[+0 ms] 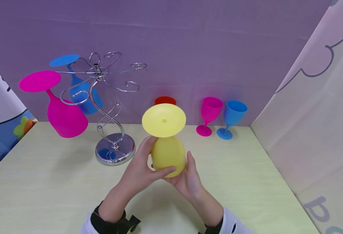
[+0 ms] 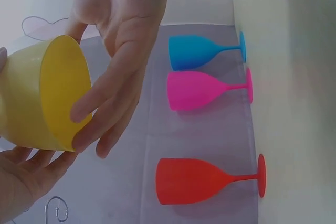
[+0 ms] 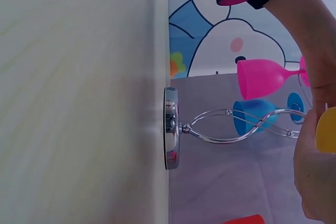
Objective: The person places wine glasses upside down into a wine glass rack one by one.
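Both hands hold a yellow goblet (image 1: 168, 156) upside down above the table, its round foot uppermost. My left hand (image 1: 142, 167) grips the bowl from the left, with the thumb lying across its near side. From the right, my right hand (image 1: 189, 178) holds the bowl low down, its thumb pointing up beside it. The left wrist view shows the goblet's open mouth (image 2: 65, 93), with the right hand's fingers (image 2: 113, 85) lying across the rim. Most of the stem is hidden behind the foot in the head view.
A chrome stand (image 1: 115, 149) with curled arms is to the left. On it hang a pink goblet (image 1: 66, 117) and a blue goblet (image 1: 86, 94), upside down. Along the back stand upright a red goblet (image 2: 191, 181), a pink goblet (image 1: 211, 109) and a blue goblet (image 1: 233, 113).
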Demonstrator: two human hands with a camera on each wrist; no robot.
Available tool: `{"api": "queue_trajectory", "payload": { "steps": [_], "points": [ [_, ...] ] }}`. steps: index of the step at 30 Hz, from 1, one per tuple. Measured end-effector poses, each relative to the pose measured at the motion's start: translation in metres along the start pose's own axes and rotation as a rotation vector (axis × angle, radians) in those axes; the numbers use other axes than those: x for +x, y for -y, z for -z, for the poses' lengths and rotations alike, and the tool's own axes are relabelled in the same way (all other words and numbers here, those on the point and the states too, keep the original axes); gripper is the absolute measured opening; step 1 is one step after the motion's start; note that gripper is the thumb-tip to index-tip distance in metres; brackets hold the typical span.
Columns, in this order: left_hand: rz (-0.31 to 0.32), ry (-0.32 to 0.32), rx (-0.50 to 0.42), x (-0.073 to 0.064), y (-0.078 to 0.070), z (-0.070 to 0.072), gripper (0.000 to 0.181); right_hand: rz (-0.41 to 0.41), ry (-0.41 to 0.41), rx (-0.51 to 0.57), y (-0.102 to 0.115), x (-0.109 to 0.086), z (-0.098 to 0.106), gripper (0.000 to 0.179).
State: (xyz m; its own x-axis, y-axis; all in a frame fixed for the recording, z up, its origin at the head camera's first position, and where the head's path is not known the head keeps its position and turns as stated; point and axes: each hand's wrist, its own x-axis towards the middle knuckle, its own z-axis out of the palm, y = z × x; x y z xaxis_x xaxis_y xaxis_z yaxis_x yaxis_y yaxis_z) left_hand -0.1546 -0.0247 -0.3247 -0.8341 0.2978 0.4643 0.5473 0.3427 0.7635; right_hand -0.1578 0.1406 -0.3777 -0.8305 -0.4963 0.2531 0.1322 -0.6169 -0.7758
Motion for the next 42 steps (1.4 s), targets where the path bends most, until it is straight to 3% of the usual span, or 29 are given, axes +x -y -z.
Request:
{"api": "queue_trajectory", "payload": {
  "steps": [10, 16, 20, 25, 31, 35, 42],
  "points": [
    [-0.033, -0.069, 0.039, 0.001, -0.004, 0.014, 0.090, -0.020, -0.114, -0.007, 0.006, 0.001, 0.004, 0.060],
    [0.039, -0.113, 0.072, -0.003, 0.001, 0.030, 0.087, 0.019, -0.170, -0.026, 0.011, 0.004, 0.011, 0.059],
    [0.064, -0.158, 0.147, -0.005, 0.004, 0.046, 0.087, 0.048, -0.187, -0.067, 0.019, 0.009, 0.017, 0.059],
    [0.088, -0.219, 0.232, 0.001, 0.005, 0.069, 0.089, 0.101, -0.148, -0.149, 0.042, 0.022, 0.025, 0.057],
    [0.146, -0.218, 0.236, 0.009, 0.006, 0.090, 0.091, 0.159, -0.121, -0.191, 0.076, 0.030, 0.039, 0.056],
    [0.189, -0.223, 0.227, 0.010, 0.008, 0.098, 0.091, 0.184, -0.148, -0.240, 0.098, 0.033, 0.048, 0.055],
    [0.207, -0.223, 0.230, 0.015, 0.013, 0.105, 0.090, 0.237, -0.240, -0.311, 0.137, 0.038, 0.063, 0.053]
  ]
}}
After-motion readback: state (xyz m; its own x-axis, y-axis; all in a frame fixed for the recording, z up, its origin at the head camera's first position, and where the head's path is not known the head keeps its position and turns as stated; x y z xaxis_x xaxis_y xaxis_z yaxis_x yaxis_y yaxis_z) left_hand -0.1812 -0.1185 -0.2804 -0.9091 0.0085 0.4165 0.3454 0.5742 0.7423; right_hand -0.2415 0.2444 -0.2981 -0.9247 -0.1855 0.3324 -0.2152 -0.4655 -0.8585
